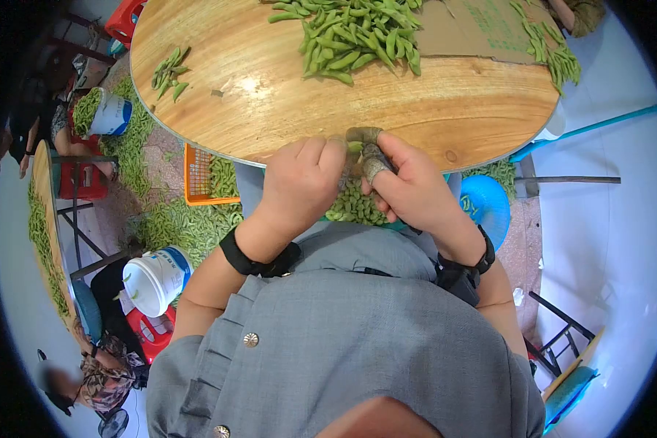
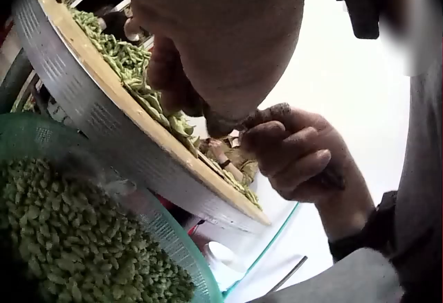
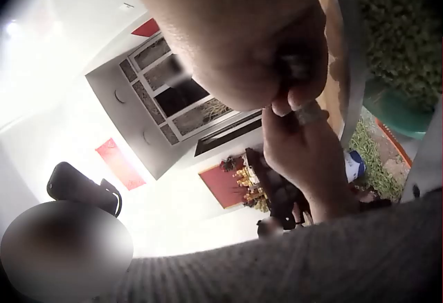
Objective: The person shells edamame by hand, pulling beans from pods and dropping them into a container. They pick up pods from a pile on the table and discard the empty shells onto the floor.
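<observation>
Both hands meet just in front of the table's near edge, over my lap. My left hand point(image 1: 306, 179) has curled fingers and pinches a green soybean pod point(image 1: 355, 147), of which only a small part shows. From the other side my right hand point(image 1: 415, 186) holds at the same pod, its thumb and forefinger covered in worn grey-brown wraps point(image 1: 376, 162). Below the hands, shelled green beans point(image 1: 358, 204) fill a green basket point(image 2: 201, 265). In the left wrist view the fingertips come together, and the pod is hidden behind them.
A heap of soybean pods point(image 1: 358, 36) lies on the wooden table point(image 1: 270, 109), beside flattened cardboard point(image 1: 482, 33). An orange basket point(image 1: 197, 175), a white bucket point(image 1: 153, 281) and a blue basin point(image 1: 489, 208) stand around me. Pods cover the floor at left, where other people sit.
</observation>
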The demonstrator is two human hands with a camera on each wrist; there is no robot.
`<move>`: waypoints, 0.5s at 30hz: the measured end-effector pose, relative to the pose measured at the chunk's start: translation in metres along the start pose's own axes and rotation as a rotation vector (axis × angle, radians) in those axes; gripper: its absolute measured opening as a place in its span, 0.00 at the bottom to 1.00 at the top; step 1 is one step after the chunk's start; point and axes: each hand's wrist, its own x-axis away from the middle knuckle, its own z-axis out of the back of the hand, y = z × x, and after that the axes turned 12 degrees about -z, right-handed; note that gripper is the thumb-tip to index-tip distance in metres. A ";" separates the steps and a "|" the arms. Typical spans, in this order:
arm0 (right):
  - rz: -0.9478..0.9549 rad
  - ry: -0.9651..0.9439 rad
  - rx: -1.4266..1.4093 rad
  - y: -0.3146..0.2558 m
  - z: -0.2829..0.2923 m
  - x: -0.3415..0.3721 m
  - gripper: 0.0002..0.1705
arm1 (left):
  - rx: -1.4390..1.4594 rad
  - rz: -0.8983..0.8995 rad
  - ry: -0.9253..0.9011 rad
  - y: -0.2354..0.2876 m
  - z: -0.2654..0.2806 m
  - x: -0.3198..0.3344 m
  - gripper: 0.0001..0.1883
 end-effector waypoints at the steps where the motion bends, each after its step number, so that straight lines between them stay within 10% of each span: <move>1: 0.000 0.001 -0.003 -0.001 -0.001 0.001 0.18 | -0.075 -0.008 0.039 0.002 -0.003 -0.002 0.10; 15: 0.003 0.000 0.016 -0.001 0.004 -0.003 0.25 | -0.082 0.063 0.023 0.007 -0.015 -0.005 0.12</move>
